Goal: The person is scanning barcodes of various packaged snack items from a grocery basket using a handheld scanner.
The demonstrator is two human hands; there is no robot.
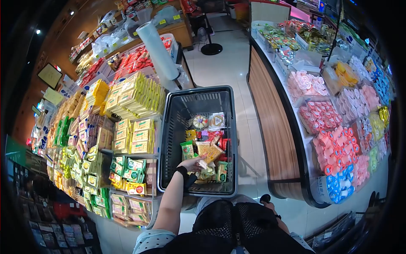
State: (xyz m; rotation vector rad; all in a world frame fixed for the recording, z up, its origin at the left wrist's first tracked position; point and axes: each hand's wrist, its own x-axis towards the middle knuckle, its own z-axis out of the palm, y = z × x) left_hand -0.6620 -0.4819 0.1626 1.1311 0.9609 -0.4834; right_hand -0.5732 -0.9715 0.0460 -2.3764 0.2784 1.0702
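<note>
My left hand [193, 164] reaches into a grey shopping basket [170, 127] and grips a yellow-orange snack packet [208, 150] that lies on top of the goods inside. The basket holds several packets, among them a green one [187, 149] and two clear round-patterned ones [200, 122] at the far end. My right hand [269, 205] sits low at the right, closed around a black handle knob [265, 197]. A black wristband is on my left wrist.
A display of stacked yellow and green snack packs [127, 122] fills the left side. A curved wood-fronted counter [275, 127] with tubs of pink, red and blue wrapped sweets runs along the right. A roll of plastic bags [158, 51] stands behind the basket. Tiled aisle floor lies between.
</note>
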